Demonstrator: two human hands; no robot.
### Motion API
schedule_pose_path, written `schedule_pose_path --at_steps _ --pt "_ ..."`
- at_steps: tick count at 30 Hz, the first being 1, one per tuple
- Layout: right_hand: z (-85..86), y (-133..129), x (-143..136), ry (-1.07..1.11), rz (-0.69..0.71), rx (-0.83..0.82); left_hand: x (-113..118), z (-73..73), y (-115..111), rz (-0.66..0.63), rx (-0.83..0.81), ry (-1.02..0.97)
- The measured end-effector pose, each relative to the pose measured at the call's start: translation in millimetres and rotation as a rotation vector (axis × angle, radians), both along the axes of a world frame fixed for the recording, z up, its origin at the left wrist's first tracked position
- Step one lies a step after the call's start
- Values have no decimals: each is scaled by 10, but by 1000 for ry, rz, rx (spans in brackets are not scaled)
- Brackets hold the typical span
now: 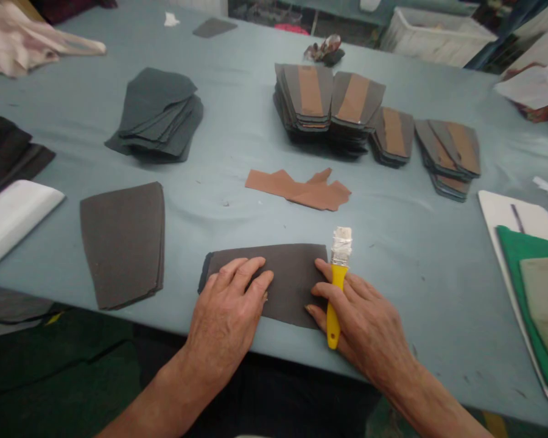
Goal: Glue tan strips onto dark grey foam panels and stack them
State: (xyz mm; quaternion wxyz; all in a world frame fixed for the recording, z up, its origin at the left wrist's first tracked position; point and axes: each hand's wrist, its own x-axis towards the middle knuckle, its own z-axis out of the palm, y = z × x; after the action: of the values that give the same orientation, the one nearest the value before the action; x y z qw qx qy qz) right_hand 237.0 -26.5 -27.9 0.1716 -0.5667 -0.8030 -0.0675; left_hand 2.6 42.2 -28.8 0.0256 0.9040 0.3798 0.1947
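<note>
A dark grey-brown cut piece of fabric or leather (288,277) lies in front of me at the table's near edge, with a darker strip showing at its left end. My left hand (231,304) rests on its left half, fingers stretched out and pressing lightly on the surface. With my right hand (365,316) I hold a paintbrush (336,304) between the fingers. Its yellow handle points towards me, and its white-coated bristles point away. The fingertips of that hand touch the piece's right edge.
Left of the piece lies a stack of similar panels (123,243), with dark green-grey panels (158,115) behind it. Brown scraps (301,190) lie ahead. Stacks with brown strips (310,91) stand farther back. A white board (506,243) carrying green cloth (525,249) is at right.
</note>
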Motion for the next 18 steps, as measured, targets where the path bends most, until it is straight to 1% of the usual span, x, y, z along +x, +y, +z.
schedule_pose_path --at_steps 4,7,10,12,15,18 --pt "125 31 -88 -20 -26 -3 21 -29 -6 28 6 -7" --pt "186 165 -241 53 6 14 21 -33 -8 33 2 -6" --pt "143 344 -376 156 93 -20 19 -37 -11 34 2 -9" --pt "77 411 -394 172 128 -55 18 -49 -13 46 -8 -18" --pt "7 362 -298 131 152 -88 16 -77 -23 63 -39 -35" --pt "2 219 -160 84 147 -87 18 -97 -45 78 -60 -62"
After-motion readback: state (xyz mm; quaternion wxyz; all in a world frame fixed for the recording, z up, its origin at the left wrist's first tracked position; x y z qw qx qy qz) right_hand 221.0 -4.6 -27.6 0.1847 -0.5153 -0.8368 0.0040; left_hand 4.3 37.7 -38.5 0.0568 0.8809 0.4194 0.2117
